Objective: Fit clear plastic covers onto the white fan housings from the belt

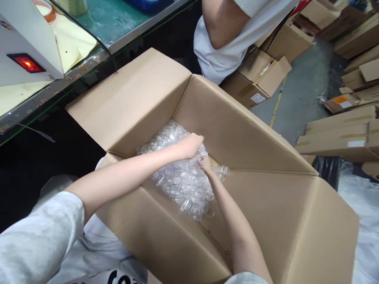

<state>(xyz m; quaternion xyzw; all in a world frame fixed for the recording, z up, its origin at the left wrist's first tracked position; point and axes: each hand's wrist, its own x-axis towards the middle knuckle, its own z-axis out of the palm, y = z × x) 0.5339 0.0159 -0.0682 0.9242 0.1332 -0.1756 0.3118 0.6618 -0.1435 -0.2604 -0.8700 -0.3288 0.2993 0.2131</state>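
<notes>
Clear plastic cups (pixel 183 177) bagged, both hands (pixel 191 145) (pixel 205 162) gripping crinkly film

Large open cardboard box (pixel 237 165), flaps spread, tilted toward the viewer. Inside at the bottom lies a clear plastic bag of transparent round containers (pixel 180 177). Left hand (pixel 191 145) reaches in from lower left, fingers curled on the top of the bag; right hand (pixel 205 162) comes up from below, fingertips pinching the bag just beside the left hand. Both forearms bare, grey sleeve at lower left. Upper left: workbench (pixel 118 23) with a white machine (pixel 26 43) showing a lit red switch (pixel 26 63). Another person in a white top (pixel 237 43) stands behind the box. Flat and folded cartons (pixel 340 130) on the floor at right.
</notes>
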